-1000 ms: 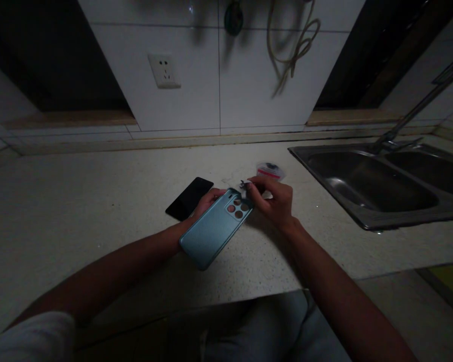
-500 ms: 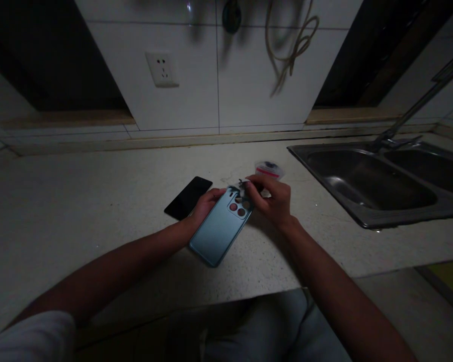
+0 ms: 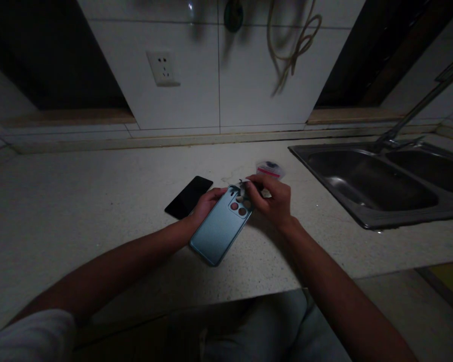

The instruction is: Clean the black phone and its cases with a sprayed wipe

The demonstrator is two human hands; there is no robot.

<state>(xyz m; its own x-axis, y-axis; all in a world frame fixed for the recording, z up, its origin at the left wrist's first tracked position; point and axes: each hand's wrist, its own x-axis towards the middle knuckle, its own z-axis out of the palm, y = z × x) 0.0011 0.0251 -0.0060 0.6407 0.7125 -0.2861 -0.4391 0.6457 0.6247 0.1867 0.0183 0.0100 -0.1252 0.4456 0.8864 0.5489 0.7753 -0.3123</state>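
My left hand (image 3: 207,206) grips the side of a teal ribbed phone case or phone back (image 3: 218,232), whose camera cutouts show reddish-brown circles. My right hand (image 3: 272,199) pinches a small dark-and-white piece (image 3: 244,187) at the case's top edge, just above the camera cutouts. The piece is too small and too hidden by my fingers to identify. A black smartphone (image 3: 189,197) lies flat on the counter beside my left hand. Behind my right hand sits a small clear packet with a pink label (image 3: 270,170).
The speckled stone counter (image 3: 98,236) runs across the view. A double steel sink (image 3: 370,181) with a tall faucet (image 3: 411,118) lies to the right. A wall socket (image 3: 163,68) and a hanging coiled cord (image 3: 296,42) are on the white tiles behind.
The case has turned more upright, its lower end swinging right, between the oldest frame and now. My right hand's pinch has moved closer to the case's top edge.
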